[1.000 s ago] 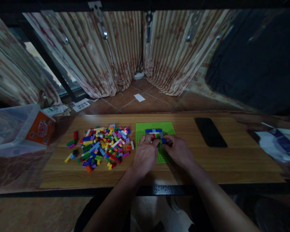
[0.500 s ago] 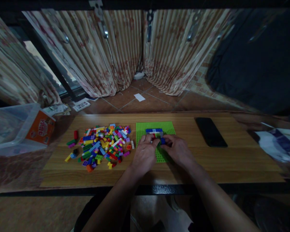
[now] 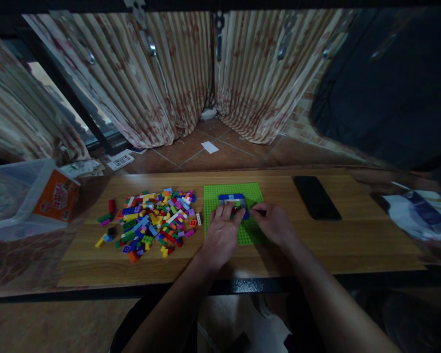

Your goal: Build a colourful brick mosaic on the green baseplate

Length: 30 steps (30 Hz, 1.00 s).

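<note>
Head view: L hand (image 3: 222, 233) at ctr frame, fingers over & touching brick build (image 3: 232, 197); firm grasp or mere rest, can't tell. R hand (image 3: 276, 225) just right of build, fingers curled, tips drawn in; whether holding anything, can't tell. Build sits on green board (image 3: 211, 193), ctr. Loose bricks (image 3: 150, 220) piled left of ctr; phone (image 3: 316, 198) right of ctr; clear box (image 3: 16, 213) far left.

The studded green baseplate (image 3: 250, 189) lies flat; on its middle sits a low, blue-and-grey brick build (image 3: 231, 197), partly hidden from me.
</note>
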Motion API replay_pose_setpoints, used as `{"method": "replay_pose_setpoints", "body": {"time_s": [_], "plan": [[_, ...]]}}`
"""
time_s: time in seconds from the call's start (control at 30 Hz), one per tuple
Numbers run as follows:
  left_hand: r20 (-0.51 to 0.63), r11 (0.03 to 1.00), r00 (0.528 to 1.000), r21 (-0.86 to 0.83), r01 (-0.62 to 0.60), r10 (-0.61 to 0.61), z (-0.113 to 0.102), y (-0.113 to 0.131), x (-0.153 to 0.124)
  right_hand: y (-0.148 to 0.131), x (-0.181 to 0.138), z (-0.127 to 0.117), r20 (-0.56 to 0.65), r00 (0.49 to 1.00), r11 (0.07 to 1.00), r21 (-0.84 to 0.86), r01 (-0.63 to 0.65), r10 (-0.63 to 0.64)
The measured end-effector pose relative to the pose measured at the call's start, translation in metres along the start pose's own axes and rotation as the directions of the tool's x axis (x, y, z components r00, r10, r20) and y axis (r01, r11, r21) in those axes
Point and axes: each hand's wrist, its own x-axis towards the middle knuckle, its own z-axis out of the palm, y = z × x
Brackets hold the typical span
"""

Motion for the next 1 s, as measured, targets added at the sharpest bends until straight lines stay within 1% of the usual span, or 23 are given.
{"method": "replay_pose_setpoints", "body": {"time_s": [0.17,0.27,0.47,0.6,0.77,0.93,1.0], "plan": [[0.025,0.996,1.000,0.087,-0.002,0.000,0.003,0.005,0.001,-0.006,0.000,0.000,0.064,0.998,0.999,-0.041,-0.023,0.025],[0.029,0.994,1.000,0.108,0.002,-0.005,0.003,0.005,0.002,-0.008,0.001,0.000,0.079,0.996,0.998,-0.037,-0.047,0.050],[0.050,0.992,0.998,0.126,0.023,-0.030,0.002,0.009,0.004,-0.009,0.002,0.000,0.068,0.995,0.997,-0.023,-0.072,0.073],[0.030,0.992,0.999,0.116,0.041,-0.044,0.002,0.011,0.005,-0.009,0.003,0.001,0.064,0.996,0.998,-0.026,-0.061,0.063],[0.036,0.992,0.996,0.098,0.077,-0.081,0.003,0.013,0.005,-0.005,0.005,0.004,0.066,0.997,0.999,-0.014,-0.042,0.043],[0.027,0.992,0.997,0.105,0.075,-0.078,0.004,0.015,0.005,-0.004,0.006,0.006,0.064,0.997,0.999,-0.012,-0.048,0.049],[0.007,0.991,0.997,0.114,0.073,-0.074,0.005,0.015,0.005,-0.005,0.005,0.006,0.078,0.996,0.999,-0.009,-0.040,0.041]]}}
